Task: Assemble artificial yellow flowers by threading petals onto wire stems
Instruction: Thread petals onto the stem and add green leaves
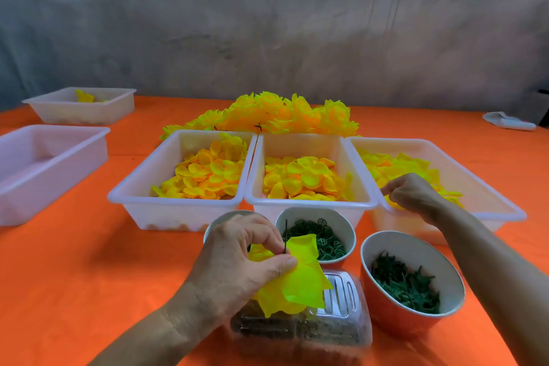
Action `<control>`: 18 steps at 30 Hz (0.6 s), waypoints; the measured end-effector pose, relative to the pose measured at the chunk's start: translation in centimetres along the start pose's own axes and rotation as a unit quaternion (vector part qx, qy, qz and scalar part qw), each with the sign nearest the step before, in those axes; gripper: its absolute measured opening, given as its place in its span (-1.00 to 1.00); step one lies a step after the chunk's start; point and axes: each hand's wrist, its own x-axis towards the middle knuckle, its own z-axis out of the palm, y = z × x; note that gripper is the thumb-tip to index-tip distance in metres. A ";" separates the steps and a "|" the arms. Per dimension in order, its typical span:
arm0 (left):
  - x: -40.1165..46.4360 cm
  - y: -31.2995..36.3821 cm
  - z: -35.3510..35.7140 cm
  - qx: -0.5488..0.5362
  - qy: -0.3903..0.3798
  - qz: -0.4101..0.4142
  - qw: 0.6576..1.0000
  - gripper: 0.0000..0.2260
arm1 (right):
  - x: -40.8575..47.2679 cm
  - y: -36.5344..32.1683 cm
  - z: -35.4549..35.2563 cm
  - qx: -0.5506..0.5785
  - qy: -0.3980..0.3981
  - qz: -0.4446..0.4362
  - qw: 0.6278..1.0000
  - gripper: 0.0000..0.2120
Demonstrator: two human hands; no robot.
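Fingertips (286, 261) of your left hand (237, 258) pinch a half-built flower (294, 279) on its dark wire stem (285, 235), just above the clear container (300, 333). Your right hand (413, 194) curls onto yellow petals (398, 169) in the rightmost tray (505, 211). Judgement: petals are light, soft and crease easily; take one by its edge and hold the thin, stiff wire below the stack. Count: five white trays, three with petals in front; two bowls of green parts (407, 285); one heap of finished flowers (276, 114).
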 end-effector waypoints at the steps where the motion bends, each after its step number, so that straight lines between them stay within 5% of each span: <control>1: 0.0 -0.1 0.0 -0.002 0.000 0.003 1.000 -0.85 | 0.3 -0.2 0.1 0.000 -0.004 -0.004 1.000 -0.66; 8: 0.0 -0.2 0.0 -0.015 -0.007 -0.004 1.000 -0.85 | 0.8 0.4 0.8 0.097 0.016 -0.047 0.994 -0.83; 18: -0.2 0.1 0.0 -0.006 0.001 -0.011 1.000 -0.77 | 1.1 1.0 0.7 0.147 0.078 -0.020 0.986 -0.81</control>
